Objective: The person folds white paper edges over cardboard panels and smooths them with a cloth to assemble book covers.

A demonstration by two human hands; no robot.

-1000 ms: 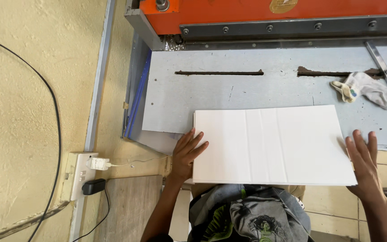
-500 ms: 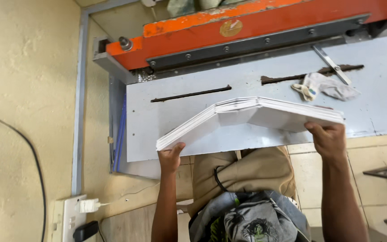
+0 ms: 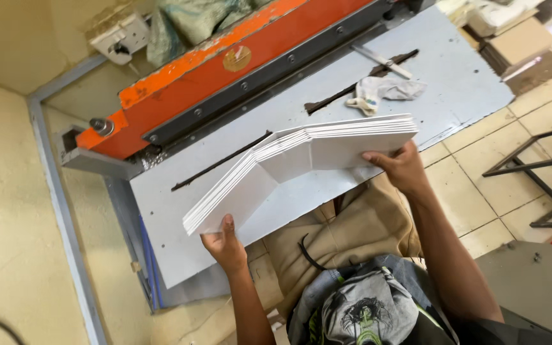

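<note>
Both hands grip one stack of white sheets point(image 3: 308, 160): left hand point(image 3: 226, 244) at its near-left corner, right hand point(image 3: 400, 167) at the right edge. Stack is lifted clear, sagging, above the grey machine table point(image 3: 455, 70). Judged mid-handling; the orange cutter bar point(image 3: 225, 64) lies beyond, with a rag point(image 3: 378, 91) at far right.

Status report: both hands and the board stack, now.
Left hand shut on the stack of white creased boards, lower end. Right hand shut on upper end. Stack lifted off the grey machine table, bent along creases. White rag beyond, clear of stack.

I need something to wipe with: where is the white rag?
In the head view, the white rag lies on the grey machine bed, upper right, beside a long slot and beyond the lifted white sheet stack.
</note>
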